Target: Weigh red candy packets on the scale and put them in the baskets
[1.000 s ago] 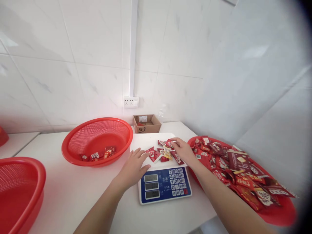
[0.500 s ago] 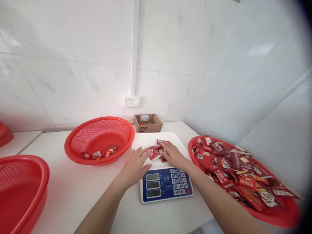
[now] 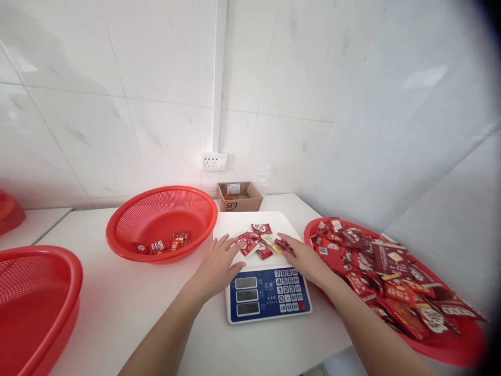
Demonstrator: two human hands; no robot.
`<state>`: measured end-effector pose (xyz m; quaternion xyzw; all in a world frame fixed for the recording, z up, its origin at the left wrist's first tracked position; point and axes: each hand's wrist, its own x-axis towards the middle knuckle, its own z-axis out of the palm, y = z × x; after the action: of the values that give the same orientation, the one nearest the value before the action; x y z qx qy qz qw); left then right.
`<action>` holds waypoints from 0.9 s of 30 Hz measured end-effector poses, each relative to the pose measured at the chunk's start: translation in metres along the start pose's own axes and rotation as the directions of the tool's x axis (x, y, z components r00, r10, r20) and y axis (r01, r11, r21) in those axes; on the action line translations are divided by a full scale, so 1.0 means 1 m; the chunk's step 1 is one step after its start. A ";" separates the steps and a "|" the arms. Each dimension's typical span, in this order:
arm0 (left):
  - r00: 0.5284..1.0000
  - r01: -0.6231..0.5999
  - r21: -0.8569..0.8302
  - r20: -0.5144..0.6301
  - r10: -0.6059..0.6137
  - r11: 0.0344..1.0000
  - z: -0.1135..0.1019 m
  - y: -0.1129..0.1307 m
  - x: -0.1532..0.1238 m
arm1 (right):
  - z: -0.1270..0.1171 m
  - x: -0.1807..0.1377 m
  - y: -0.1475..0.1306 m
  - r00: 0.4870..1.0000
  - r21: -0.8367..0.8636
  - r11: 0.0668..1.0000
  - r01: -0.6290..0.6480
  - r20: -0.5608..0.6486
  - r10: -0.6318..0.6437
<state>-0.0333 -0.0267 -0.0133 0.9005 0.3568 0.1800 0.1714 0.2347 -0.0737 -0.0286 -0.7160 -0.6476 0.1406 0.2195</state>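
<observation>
A small heap of red snack packets (image 3: 258, 241) lies on the white pan of an electronic scale (image 3: 268, 296) with a blue keypad front. My left hand (image 3: 217, 265) rests flat on the scale's left edge, fingers spread, fingertips touching the nearest packet. My right hand (image 3: 304, 257) lies on the pan's right side, fingers stretched out toward the packets and touching one at the heap's right edge. Neither hand grips anything.
A red mesh basket (image 3: 117, 230) with a few packets stands left of the scale. A red tray (image 3: 450, 350) piled with several packets sits at the right. Another red basket (image 3: 62, 271) is at the near left. A small cardboard box (image 3: 239, 196) and a wall socket (image 3: 214, 161) are behind.
My right hand has drawn back from on top of the packets to the pan's right side, leaving them more bunched. My left hand has hardly moved.
</observation>
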 end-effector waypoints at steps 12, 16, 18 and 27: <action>1.000 -0.005 -0.015 -0.004 0.005 1.000 0.001 0.001 -0.001 | -0.043 -0.042 0.012 0.852 0.085 0.970 -0.227 -0.465 0.240; 1.000 -0.013 -0.015 0.005 0.013 1.000 0.003 0.002 -0.001 | -0.044 -0.072 0.041 0.844 0.019 0.948 -0.317 -0.449 0.292; 1.000 -0.025 -0.009 0.007 0.025 1.000 0.005 0.003 -0.001 | -0.034 -0.087 0.061 0.886 -0.038 0.969 -0.245 -0.415 0.208; 0.994 0.088 0.162 -0.071 -0.078 0.983 0.005 -0.001 -0.002 | -0.011 -0.112 0.077 0.920 -0.086 0.961 -0.264 -0.321 0.224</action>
<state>-0.0334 -0.0283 -0.0183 0.8896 0.4132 0.1715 0.0918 0.2934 -0.1912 -0.0668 -0.8167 -0.5186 0.0117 0.2527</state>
